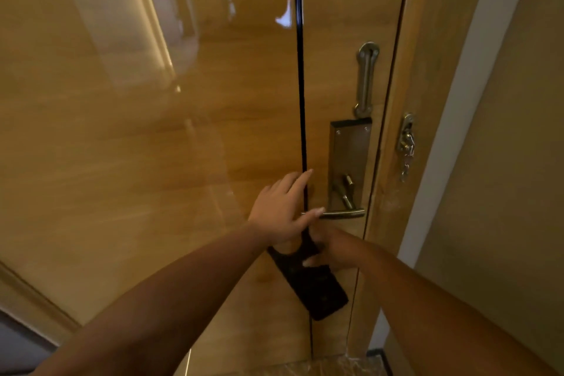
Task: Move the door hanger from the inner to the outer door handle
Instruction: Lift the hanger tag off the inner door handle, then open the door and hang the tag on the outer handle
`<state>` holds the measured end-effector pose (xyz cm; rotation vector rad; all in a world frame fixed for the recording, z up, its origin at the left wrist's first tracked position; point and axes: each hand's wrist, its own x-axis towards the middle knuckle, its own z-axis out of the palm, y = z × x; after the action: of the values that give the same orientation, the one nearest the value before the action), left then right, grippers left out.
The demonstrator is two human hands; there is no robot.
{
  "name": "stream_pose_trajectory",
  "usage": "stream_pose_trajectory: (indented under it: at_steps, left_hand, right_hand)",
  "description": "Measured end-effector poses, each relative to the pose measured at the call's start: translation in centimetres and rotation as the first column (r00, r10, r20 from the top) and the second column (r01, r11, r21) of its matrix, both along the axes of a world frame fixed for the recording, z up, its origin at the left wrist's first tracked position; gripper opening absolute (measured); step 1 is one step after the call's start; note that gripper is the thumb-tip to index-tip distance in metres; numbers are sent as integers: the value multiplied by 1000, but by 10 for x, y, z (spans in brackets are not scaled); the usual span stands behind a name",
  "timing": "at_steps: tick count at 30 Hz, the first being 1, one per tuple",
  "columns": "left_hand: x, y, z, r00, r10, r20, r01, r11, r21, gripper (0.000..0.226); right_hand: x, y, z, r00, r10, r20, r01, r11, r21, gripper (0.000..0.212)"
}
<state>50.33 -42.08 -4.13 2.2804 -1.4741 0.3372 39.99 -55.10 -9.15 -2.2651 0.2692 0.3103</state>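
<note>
Gripping the dark door hanger (308, 281) below the inner handle (341, 213), the right hand (332, 250) held it; the left hand (283, 210) lay spread wide. Door unopened, transfer remained.

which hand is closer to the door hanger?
Right. The right hand grips the black door hanger near its top; the left hand sits just above it, fingers spread on the door by the handle.
</note>
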Motion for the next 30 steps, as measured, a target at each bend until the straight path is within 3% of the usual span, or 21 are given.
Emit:
stream_pose_trajectory:
  at_steps: [2,4,7,10,13,17,19,22,27,30]
  left_hand:
    - [2,-18,8,999,21,-49,-18,997,76,63]
    - [4,-43,5,975,121,-187,-62,955,291,47]
    - [7,-80,-17,952,195,-236,-45,851,524,52]
    - [4,-107,-40,966,196,-167,-65,814,576,58]
    - [4,-120,-58,970,201,-139,-110,867,486,70]
    - [9,-118,-86,847,187,-497,-68,967,247,72]
    - [2,-115,-102,798,138,-586,-105,990,90,77]
    - [-9,-118,-115,782,140,-607,-208,977,-44,79]
    - [-25,-113,-111,776,137,-616,-260,959,-114,67]
    - [-36,-107,-113,788,113,-605,-239,962,-131,63]
  right_hand:
    - [2,1,0,994,52,-100,-56,998,-38,37]
    - [-5,-12,-6,991,40,-126,-35,999,36,35]
    - [-40,-48,-23,983,-112,-142,144,960,242,27]
    - [-85,-89,-48,954,-240,-181,294,870,396,25]
    - [-110,-120,-68,898,-399,-187,438,753,492,43]
    - [-102,-133,-82,873,-464,-147,446,642,624,39]
    - [-92,-131,-91,873,-467,-145,430,593,681,34]
    - [-78,-124,-107,858,-504,-95,381,502,776,32]
    - [-65,-107,-107,823,-567,-33,271,341,900,37]
    - [-62,-108,-93,835,-550,-6,178,260,949,54]
